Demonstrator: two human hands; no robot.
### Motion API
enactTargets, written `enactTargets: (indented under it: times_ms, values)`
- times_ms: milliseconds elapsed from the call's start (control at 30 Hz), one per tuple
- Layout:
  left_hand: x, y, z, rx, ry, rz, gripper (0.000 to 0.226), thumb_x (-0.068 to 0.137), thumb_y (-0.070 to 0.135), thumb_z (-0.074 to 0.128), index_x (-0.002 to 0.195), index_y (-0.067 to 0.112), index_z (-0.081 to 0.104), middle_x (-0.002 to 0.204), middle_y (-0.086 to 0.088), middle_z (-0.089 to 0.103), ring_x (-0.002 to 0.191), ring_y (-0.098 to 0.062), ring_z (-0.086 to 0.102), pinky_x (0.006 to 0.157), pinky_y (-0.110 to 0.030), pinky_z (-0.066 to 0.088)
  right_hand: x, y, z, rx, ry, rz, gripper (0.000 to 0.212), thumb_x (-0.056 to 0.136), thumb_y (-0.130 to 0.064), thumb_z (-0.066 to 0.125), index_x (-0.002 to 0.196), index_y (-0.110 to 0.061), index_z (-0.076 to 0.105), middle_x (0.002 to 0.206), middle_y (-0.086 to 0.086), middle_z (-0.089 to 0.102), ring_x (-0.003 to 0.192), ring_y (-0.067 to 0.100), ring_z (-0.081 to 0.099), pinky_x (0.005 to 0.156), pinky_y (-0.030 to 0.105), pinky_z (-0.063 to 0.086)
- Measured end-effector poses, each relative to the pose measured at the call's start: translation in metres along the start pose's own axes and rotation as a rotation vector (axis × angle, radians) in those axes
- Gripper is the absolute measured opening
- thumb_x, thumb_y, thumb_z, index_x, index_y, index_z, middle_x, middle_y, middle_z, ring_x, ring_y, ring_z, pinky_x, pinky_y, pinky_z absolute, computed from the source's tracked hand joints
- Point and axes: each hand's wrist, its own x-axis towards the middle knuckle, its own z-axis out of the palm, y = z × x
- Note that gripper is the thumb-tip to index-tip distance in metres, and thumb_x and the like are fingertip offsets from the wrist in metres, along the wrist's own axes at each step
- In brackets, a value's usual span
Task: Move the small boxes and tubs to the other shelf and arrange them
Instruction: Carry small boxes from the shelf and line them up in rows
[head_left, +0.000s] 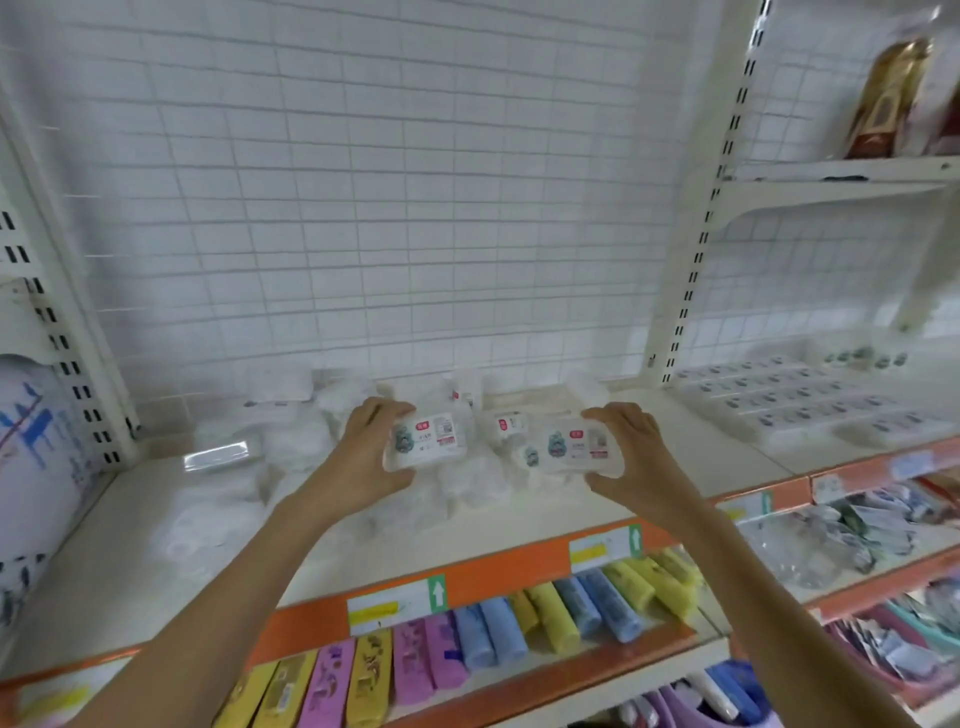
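— While both hands are lifting boxes off the pile, what is each one gripping?

— The left hand is curling round one small clear box with a printed label, fingers over its far edge and thumb beneath. The right hand is clamping a second box the same way. Both boxes are hovering just above the heap of clear tubs on the middle shelf.

— Where are they heading, in your view?

— Probably to the right-hand shelf, where matching boxes are lying in neat rows. I am judging that from the task only.

— How is that best done?

— Keeping each box level and label-up, carrying them well apart so they are not knocking, then setting them flush against the last row.

— And what is inside the boxes?

— Something white is showing through the plastic; I cannot tell what.
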Motion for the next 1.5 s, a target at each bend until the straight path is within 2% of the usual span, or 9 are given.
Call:
enactTargets:
  times_ms: [300,433,633,833,1000,1100,1300,1400,1500]
  values:
    - [0.010,0.104,0.111,-0.103,-0.089,0.201,0.068,0.070,0.013,0.076,0.130,0.013,0.044,0.118,0.003,0.033,0.113,-0.005,0.028,0.097,-0.003,0.017,-0.131,0.101,-0.096,-0.026,0.152,0.307,0.069,0.061,-0.004,0.079,0.124,-0.009,0.053,0.122,0.013,0.044,0.111,0.025,0.039,0.095,0.042,0.040]
    - [0.019,0.158,0.169,-0.173,-0.119,0.200,0.071,0.067,0.012,0.080,0.129,0.009,0.044,0.120,0.002,0.035,0.118,-0.012,0.033,0.098,-0.014,0.023,-0.194,0.143,-0.135,-0.020,0.156,0.461,0.070,0.065,-0.004,0.076,0.129,-0.009,0.048,0.127,0.011,0.041,0.118,0.028,0.037,0.098,0.041,0.039]
    - [0.028,0.229,0.246,-0.187,-0.182,0.212,0.082,0.055,0.050,0.058,0.121,0.003,0.050,0.115,-0.007,0.042,0.108,-0.015,0.039,0.088,-0.013,0.027,-0.269,0.196,-0.181,-0.049,0.172,0.575,0.069,0.066,-0.006,0.077,0.129,-0.012,0.049,0.127,0.009,0.042,0.116,0.021,0.037,0.095,0.030,0.037]
    - [0.046,0.281,0.305,-0.248,-0.240,0.238,0.084,0.052,0.051,0.058,0.122,0.005,0.050,0.114,0.000,0.038,0.110,-0.015,0.042,0.095,-0.026,0.038,-0.308,0.239,-0.201,0.001,0.212,0.668,0.067,0.066,-0.006,0.080,0.126,-0.013,0.050,0.125,0.006,0.040,0.114,0.019,0.037,0.100,0.039,0.039]
    - [0.086,0.307,0.339,-0.262,-0.290,0.246,0.073,0.058,0.040,0.062,0.125,0.011,0.047,0.111,0.006,0.036,0.109,-0.007,0.035,0.090,-0.006,0.026,-0.300,0.279,-0.205,0.041,0.238,0.729,0.069,0.065,-0.009,0.081,0.126,-0.017,0.050,0.125,0.003,0.041,0.117,0.025,0.040,0.100,0.042,0.041]
    - [0.122,0.317,0.359,-0.265,-0.273,0.265,0.075,0.059,0.042,0.066,0.124,0.012,0.047,0.114,0.006,0.035,0.112,-0.008,0.035,0.092,-0.014,0.026,-0.276,0.308,-0.211,0.027,0.238,0.714,0.069,0.066,-0.009,0.079,0.128,-0.015,0.049,0.127,0.006,0.042,0.116,0.024,0.041,0.100,0.038,0.039]
    - [0.204,0.323,0.399,-0.261,-0.243,0.331,0.065,0.072,0.018,0.076,0.128,0.012,0.044,0.121,0.005,0.034,0.121,-0.012,0.034,0.105,-0.021,0.026,-0.209,0.362,-0.224,-0.030,0.226,0.666,0.070,0.070,-0.011,0.077,0.132,-0.017,0.044,0.131,0.006,0.039,0.113,0.014,0.035,0.102,0.034,0.037]
    - [0.249,0.323,0.410,-0.266,-0.233,0.347,0.066,0.075,0.020,0.074,0.131,0.012,0.042,0.124,0.004,0.034,0.123,-0.012,0.031,0.101,-0.016,0.020,-0.170,0.390,-0.230,-0.024,0.206,0.655,0.071,0.071,-0.011,0.076,0.134,-0.019,0.042,0.135,0.005,0.037,0.120,0.018,0.037,0.095,0.025,0.037]
    - [0.285,0.320,0.416,-0.250,-0.227,0.326,0.066,0.076,0.021,0.073,0.133,0.012,0.040,0.129,-0.001,0.035,0.126,-0.014,0.028,0.103,-0.019,0.021,-0.131,0.414,-0.234,-0.032,0.193,0.628,0.070,0.071,-0.013,0.075,0.133,-0.020,0.043,0.137,0.004,0.036,0.124,0.023,0.036,0.105,0.037,0.037]
